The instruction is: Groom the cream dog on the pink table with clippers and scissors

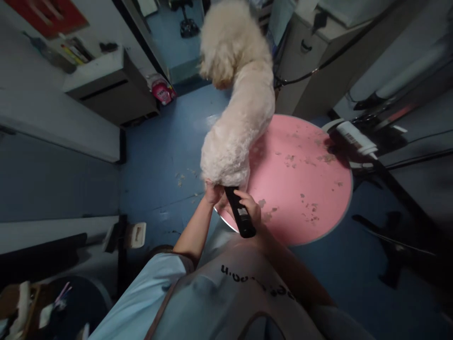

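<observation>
Right hand (253, 208) grips long black clipper (240, 213) at left edge of round pink table (279, 189); left hand (213, 193) touches cream woolly dog (246, 101), closure unclear; trimming, apparently; next stroke needs steadiness.

and just beyond the right fingers (245, 196), the front end of the black clipper (247, 229) is lost against the dog (230, 137); its label (242, 212), beside them, too tiny to read; far right, print (351, 137) on the bottle (361, 142) blurs!
</observation>
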The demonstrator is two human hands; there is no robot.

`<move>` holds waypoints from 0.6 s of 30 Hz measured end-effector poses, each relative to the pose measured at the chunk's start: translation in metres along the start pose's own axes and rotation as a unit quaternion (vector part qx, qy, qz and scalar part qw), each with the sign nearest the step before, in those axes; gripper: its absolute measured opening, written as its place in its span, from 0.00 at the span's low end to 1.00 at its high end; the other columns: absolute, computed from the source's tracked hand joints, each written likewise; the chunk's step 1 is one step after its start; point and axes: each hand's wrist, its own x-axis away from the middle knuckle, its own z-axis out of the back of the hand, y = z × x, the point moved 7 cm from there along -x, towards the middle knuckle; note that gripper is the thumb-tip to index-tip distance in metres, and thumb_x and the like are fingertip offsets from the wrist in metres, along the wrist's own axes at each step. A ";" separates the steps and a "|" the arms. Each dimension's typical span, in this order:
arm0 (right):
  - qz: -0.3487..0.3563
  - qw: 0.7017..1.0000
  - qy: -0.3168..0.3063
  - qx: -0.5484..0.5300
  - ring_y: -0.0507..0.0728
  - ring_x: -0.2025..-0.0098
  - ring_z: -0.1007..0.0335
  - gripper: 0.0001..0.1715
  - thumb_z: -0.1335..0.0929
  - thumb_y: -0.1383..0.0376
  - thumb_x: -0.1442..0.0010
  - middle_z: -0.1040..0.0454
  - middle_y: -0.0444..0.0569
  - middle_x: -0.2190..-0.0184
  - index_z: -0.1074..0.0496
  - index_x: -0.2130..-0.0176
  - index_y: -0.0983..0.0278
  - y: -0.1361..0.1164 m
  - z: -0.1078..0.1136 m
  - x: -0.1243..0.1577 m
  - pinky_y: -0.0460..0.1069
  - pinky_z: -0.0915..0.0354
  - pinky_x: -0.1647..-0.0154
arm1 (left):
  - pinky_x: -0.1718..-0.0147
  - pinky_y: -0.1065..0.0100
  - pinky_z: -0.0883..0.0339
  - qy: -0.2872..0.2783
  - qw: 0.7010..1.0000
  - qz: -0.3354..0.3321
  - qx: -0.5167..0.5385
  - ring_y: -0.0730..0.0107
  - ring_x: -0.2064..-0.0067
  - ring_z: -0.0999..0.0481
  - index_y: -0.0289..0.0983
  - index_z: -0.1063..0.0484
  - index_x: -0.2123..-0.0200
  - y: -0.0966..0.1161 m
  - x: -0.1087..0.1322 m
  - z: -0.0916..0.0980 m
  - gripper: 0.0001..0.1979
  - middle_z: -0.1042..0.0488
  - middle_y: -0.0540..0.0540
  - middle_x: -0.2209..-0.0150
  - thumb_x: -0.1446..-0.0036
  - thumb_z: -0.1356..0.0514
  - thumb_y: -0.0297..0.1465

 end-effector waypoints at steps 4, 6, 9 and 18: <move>-0.008 0.999 0.023 0.027 0.62 0.55 0.20 0.18 0.23 0.60 0.53 0.19 0.46 0.55 0.35 0.69 0.54 0.000 -0.004 0.018 0.58 0.22 0.57 | 0.36 0.51 0.43 -0.043 0.998 0.042 -0.025 0.48 0.32 0.40 0.37 0.23 0.58 -0.001 -0.007 0.003 0.43 0.24 0.38 0.48 0.62 0.42 0.68; -0.005 0.998 0.047 0.032 0.62 0.53 0.21 0.18 0.23 0.62 0.54 0.20 0.46 0.53 0.34 0.68 0.54 -0.002 -0.005 0.017 0.58 0.23 0.54 | 0.35 0.53 0.45 -0.059 0.997 0.046 -0.034 0.49 0.33 0.39 0.37 0.23 0.60 -0.001 -0.011 0.004 0.42 0.23 0.38 0.48 0.62 0.41 0.68; 0.008 0.998 0.048 0.033 0.61 0.49 0.22 0.15 0.25 0.62 0.50 0.21 0.50 0.50 0.32 0.65 0.56 -0.002 -0.016 0.013 0.56 0.24 0.51 | 0.35 0.51 0.45 -0.095 0.993 0.056 -0.044 0.49 0.34 0.38 0.37 0.23 0.61 -0.003 -0.015 0.003 0.42 0.23 0.37 0.50 0.63 0.41 0.68; -0.062 0.989 0.097 0.098 0.62 0.48 0.24 0.17 0.24 0.63 0.51 0.22 0.50 0.50 0.29 0.61 0.56 -0.009 0.000 0.012 0.58 0.27 0.47 | 0.34 0.55 0.46 -0.131 0.988 0.042 -0.072 0.53 0.35 0.36 0.39 0.22 0.59 -0.010 -0.029 0.005 0.40 0.24 0.40 0.47 0.59 0.42 0.67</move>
